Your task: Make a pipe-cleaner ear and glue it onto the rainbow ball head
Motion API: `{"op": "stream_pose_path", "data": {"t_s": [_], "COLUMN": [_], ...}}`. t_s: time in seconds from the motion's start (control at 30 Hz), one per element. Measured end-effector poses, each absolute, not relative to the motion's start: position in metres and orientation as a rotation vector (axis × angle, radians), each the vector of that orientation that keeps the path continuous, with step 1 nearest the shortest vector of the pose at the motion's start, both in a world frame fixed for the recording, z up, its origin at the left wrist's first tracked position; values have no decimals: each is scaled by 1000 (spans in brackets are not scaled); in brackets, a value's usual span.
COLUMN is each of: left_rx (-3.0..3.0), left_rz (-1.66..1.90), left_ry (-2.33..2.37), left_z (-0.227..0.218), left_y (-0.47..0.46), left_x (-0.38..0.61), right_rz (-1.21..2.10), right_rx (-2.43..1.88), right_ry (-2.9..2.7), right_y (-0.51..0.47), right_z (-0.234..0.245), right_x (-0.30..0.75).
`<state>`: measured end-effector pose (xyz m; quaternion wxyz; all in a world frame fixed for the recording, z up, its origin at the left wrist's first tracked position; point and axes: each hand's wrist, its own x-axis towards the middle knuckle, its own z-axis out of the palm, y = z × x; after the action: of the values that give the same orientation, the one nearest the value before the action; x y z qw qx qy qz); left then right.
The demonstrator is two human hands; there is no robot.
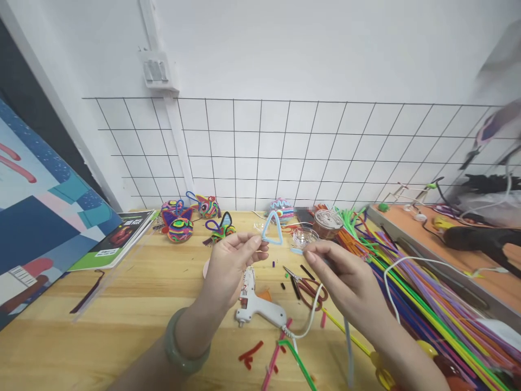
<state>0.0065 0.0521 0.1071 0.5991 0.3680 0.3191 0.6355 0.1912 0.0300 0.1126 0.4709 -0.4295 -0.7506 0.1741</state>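
My left hand (232, 266) pinches a light blue pipe cleaner (272, 231) bent into a small triangle loop above the wooden table (134, 304). My right hand (345, 282) is closed on the other end of the same pipe cleaner, whose long tail (348, 347) hangs down toward the table's near edge. A green bangle (183, 353) sits on my left wrist. Below the hands lie a white glue gun (258, 307) and red-handled scissors (307, 285).
A heap of coloured pipe cleaners (423, 293) covers the right side. Finished colourful pipe-cleaner figures (179, 222) stand at the back by a wire grid (285, 152). Clear round containers (321, 225) sit behind the hands. A booklet (116, 239) lies at the left. Cut scraps (252, 353) lie near the front.
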Motion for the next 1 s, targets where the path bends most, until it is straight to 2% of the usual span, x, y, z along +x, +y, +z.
{"op": "stream_pose_path", "data": {"t_s": [0.13,0.27,0.5,1.0], "left_rx": [857,869,934,985], "left_rz": [1374,1292,1278,1264], "left_ry": [786,815,815,819], "left_z": [107,106,102,103], "left_y": [47,45,45,42], "left_x": [15,20,23,25], "right_rz": [346,407,572,531], "right_rx": [-1005,-1000,-1075,-1074], "right_ry": [-1918,-1912,-1828,-1829], "right_y": [30,35,36,33], "right_z": [114,113,108,108], "right_x": [188,187,185,185]}}
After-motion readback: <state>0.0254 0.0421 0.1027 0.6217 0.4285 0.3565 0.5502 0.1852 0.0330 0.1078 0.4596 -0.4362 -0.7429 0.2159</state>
